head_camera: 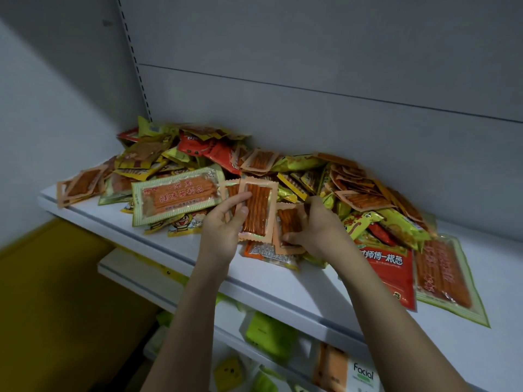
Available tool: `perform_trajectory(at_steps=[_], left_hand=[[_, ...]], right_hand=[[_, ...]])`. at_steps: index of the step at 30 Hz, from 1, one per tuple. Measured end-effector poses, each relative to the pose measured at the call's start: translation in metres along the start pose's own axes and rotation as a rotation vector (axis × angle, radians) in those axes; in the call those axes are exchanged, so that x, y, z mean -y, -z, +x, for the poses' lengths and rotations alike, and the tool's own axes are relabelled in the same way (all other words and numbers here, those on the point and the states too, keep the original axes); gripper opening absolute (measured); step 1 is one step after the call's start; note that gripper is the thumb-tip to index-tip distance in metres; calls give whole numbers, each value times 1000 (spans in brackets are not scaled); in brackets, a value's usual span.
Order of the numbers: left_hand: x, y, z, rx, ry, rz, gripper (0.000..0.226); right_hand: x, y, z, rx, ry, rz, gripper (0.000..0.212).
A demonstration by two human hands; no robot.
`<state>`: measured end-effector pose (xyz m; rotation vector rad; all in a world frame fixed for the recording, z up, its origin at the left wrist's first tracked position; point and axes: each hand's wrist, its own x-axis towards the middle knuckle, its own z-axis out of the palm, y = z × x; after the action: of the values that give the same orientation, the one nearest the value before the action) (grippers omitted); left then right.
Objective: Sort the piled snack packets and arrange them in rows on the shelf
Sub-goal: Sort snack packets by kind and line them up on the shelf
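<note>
A heap of snack packets (285,176) in yellow, red and orange lies along the back of the white shelf (283,287). My left hand (223,224) holds a small peach-edged packet of orange sticks (259,210) upright, thumb on its front, with another like it behind. My right hand (314,224) pinches a second small peach-edged packet (288,222) just to the right, lying low over the pile's front.
A large green-bordered packet (175,198) lies left of my hands. A big red packet (387,267) and another green-bordered one (444,275) lie at the right. Lower shelves hold green packs (268,335) and a tissue pack (348,372). A slotted upright (135,63) runs up the grey back wall.
</note>
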<state>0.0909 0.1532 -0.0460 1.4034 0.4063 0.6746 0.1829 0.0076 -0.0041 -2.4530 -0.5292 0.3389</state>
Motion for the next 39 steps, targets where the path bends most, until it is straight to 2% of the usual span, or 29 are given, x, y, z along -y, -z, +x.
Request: perform_trajectory(at_steps=[9,13,17,22,25,26,28,32,34,36,39], left_hand=[[-9,-19,5,-13,-79,-38,26],[-11,-24,6,3,-107,-25,25],[-13,-21,11,-17,-113,-41,27],[-12,-11,23,-78,-153,-69,29],[-8,-11,25,-108,-107,-93,60],[-8,-16,25,-95,-68,-130,69],[-8,-30,22,-42,-17,-168,71],[-12,-64,9,105,10,-187,40],[-14,-77,5,167,43,-225,38],[-13,-86,3,221,49,-244,41],[-7,-91,6,225,66,-242,45]], right_hand=[[3,-5,-9,-12,27,-23,71],[4,-1,-9,-12,34,20,75],[2,-2,-10,-14,101,94,66],[-3,16,-13,-163,136,396,46],[-9,32,-14,-268,137,638,44],[-9,34,-15,-274,133,716,44],[-9,36,-15,-261,123,825,41],[-10,30,-17,-272,58,882,25],[-15,25,-16,-320,24,883,21],[-21,23,-15,-347,23,831,26],[-31,31,-18,-251,60,659,22]])
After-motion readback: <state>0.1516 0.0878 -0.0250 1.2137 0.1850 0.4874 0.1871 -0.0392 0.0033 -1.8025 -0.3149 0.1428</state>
